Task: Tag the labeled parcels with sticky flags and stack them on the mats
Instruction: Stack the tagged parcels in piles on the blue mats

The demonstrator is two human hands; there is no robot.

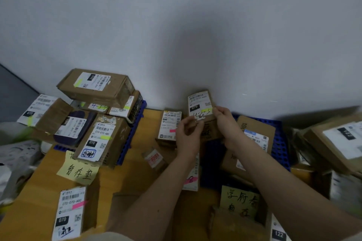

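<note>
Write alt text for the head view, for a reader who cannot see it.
Two bare hands hold a small cardboard parcel upright near a white wall, the right hand at a yellow flag on its label, the left hand gripping its lower edge. Flagged parcels lie stacked on blue mats around it.

A wooden tabletop (137, 154) carries two blue perforated mats: the left mat (128, 139) is piled with labelled cardboard parcels, and the right mat (279, 143) holds further labelled boxes. Directly on the bare wood lie a yellow handwritten note (78, 170) at the left mat's near edge, a parcel with a pink flag (71, 213) at the near left, and a small taped box (154, 158) near the middle. A second yellow handwritten note (240, 202) stands just in front of the right mat.
</note>
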